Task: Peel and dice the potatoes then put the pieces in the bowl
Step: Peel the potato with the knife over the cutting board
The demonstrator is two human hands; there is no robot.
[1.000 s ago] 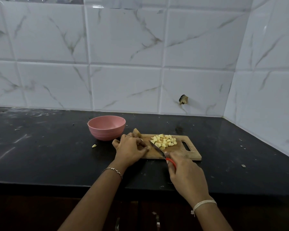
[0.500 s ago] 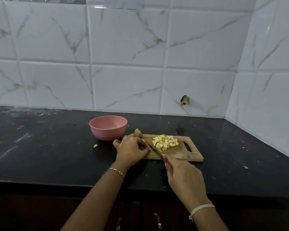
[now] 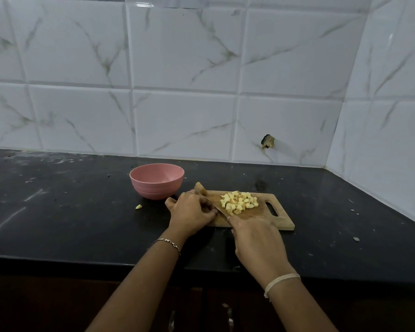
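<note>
On the wooden board (image 3: 280,221), left hand (image 3: 192,212) grips potato (image 3: 200,188), right hand (image 3: 256,243) grips knife (image 3: 219,210).

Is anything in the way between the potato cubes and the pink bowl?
Yes. The left hand and the potato chunk it holds sit at the board's left end, between the diced pile and the bowl.

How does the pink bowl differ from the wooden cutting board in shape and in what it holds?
The bowl is round, deep and pink; the cutting board is flat, rectangular and wooden. The bowl shows no potato inside; the board carries diced pieces. Both rest on the black counter.
</note>
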